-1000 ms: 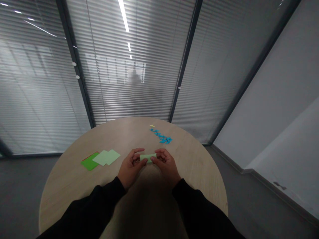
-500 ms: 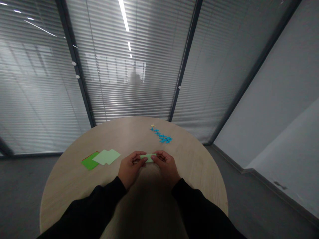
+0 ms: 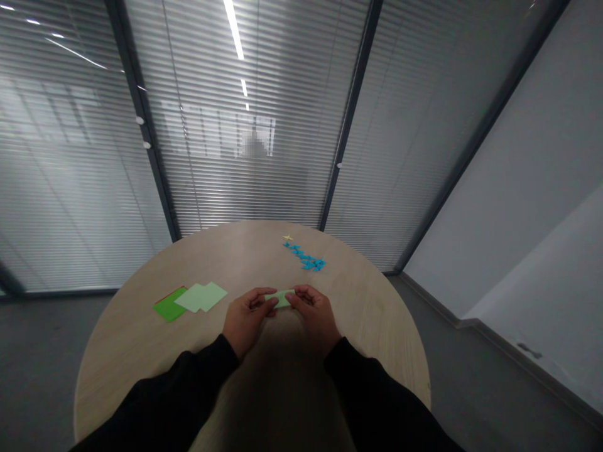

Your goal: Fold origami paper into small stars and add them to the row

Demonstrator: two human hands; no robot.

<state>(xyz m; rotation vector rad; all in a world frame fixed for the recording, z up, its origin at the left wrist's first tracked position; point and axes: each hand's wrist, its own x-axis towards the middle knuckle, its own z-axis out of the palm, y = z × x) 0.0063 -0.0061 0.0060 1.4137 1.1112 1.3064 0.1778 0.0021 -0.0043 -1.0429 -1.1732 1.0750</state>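
Observation:
A small folded piece of light green paper [image 3: 283,299] is held between my two hands near the front middle of the table. My left hand [image 3: 247,316] pinches its left end between thumb and fingers. At the right end, my right hand [image 3: 316,312] grips it the same way, thumb on top. Both hands are closed, and the fingers hide the ends of the paper. To the left lie pale green paper sheets [image 3: 201,297], overlapping a brighter green sheet [image 3: 169,306] with a thin red edge showing behind it.
Several small blue folded paper pieces [image 3: 306,258] form a slanting line toward the far side of the round wooden table [image 3: 226,251]. A pale yellow folded piece [image 3: 287,237] sits at its far end. Beyond the table stands a glass partition with blinds [image 3: 254,194].
The light green paper tilts slightly between my fingers, showing a little more of its face. My hands stay in almost the same place, and the things on the table have not moved.

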